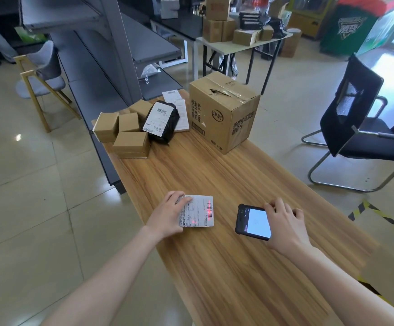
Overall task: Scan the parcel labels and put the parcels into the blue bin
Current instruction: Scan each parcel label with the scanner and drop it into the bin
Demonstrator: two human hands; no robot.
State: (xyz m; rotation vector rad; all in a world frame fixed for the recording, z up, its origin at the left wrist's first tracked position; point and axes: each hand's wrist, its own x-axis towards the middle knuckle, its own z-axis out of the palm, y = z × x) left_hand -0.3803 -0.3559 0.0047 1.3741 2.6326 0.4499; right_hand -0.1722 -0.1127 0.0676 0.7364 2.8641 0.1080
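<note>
The scan is under way. On the near side of the large brown cardboard carton [224, 111], well apart from it on the wood-grain table [214, 175], the left hand [167, 214] curls around a small white-labelled parcel [197, 211], with red scanner light lying across its barcode. The right hand [285, 227] grips a black handheld scanner [252, 221] with a lit screen. Left of the carton wait several small brown cardboard boxes [130, 140] and a black plastic mailer bag [160, 122]; I judge these still unscanned. The blue bin is out of view, so most of the task seems left.
</note>
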